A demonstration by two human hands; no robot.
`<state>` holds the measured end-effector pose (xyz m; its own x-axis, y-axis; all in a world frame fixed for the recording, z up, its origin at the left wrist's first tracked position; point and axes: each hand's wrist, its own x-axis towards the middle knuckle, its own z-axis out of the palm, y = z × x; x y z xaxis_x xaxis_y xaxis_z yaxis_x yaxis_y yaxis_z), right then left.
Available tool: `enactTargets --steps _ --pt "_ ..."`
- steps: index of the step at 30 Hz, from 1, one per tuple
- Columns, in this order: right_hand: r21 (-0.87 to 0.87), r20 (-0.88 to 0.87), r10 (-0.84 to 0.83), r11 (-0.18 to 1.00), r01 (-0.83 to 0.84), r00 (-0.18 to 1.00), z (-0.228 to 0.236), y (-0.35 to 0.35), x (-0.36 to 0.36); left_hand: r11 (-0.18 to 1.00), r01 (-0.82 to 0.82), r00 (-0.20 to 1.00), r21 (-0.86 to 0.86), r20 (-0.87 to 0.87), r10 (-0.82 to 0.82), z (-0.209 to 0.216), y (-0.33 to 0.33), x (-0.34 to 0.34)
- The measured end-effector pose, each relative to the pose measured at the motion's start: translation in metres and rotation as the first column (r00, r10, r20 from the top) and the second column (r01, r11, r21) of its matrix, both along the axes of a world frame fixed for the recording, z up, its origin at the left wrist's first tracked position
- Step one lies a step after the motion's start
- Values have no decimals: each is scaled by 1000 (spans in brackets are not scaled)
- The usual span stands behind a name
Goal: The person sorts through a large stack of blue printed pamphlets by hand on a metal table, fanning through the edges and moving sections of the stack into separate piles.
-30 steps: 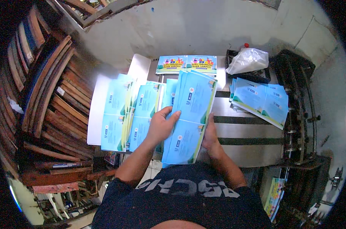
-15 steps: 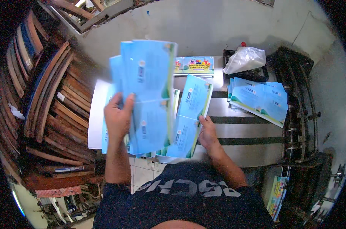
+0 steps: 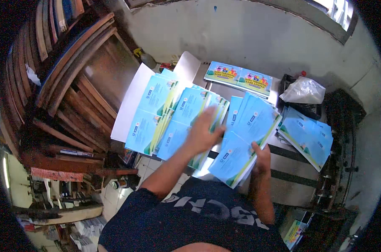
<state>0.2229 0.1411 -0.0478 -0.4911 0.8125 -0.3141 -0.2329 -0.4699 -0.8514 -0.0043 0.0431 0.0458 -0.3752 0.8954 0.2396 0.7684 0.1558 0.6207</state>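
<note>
My right hand point(image 3: 262, 158) grips the lower right edge of a loose fan of light blue printed sheets point(image 3: 245, 140), its thumb on top. The sheets overlap unevenly and have green and yellow borders. Left of this fan, my left hand point(image 3: 204, 132) hovers over a middle stack of the same sheets point(image 3: 173, 136), thumb apart from the blurred fingers and nothing seen in it. Another stack of these sheets point(image 3: 142, 130) lies further left, partly on white paper point(image 3: 131, 103). At the right rests a separate spread pile of blue sheets point(image 3: 306, 134).
Yellow printed covers point(image 3: 241, 79) lie stacked at the table's back. Behind the right pile, a black tray point(image 3: 302, 107) holds a clear plastic bag point(image 3: 304, 90). Wooden frames point(image 3: 79, 71) lean at the left; dark machine parts point(image 3: 335, 168) stand at the right. Metal table slats point(image 3: 289, 161) show between.
My left hand has let go of its raised sheets and come down to the right. My right hand now holds a thicker fan. The view has turned, shifting the table's things rightward.
</note>
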Motion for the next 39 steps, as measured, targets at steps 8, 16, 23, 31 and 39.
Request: enactTargets --steps 8,16,23,31,39 --pt "80 135 5 997 -16 991 -1 7 -3 843 -198 954 -500 -295 50 -45 -21 -3" --pt "138 176 -20 990 -5 984 -3 6 -5 933 -267 915 -243 240 324 -39 -9 -33" --pt "56 240 29 997 -44 970 3 7 -5 898 119 863 -423 491 117 6 2 -37" --pt "37 180 54 997 -62 982 1 8 -2 986 -74 964 -152 243 110 53 -10 -22" --pt "-185 -207 19 981 -59 978 37 6 -3 988 -15 966 -153 253 54 70 20 16"
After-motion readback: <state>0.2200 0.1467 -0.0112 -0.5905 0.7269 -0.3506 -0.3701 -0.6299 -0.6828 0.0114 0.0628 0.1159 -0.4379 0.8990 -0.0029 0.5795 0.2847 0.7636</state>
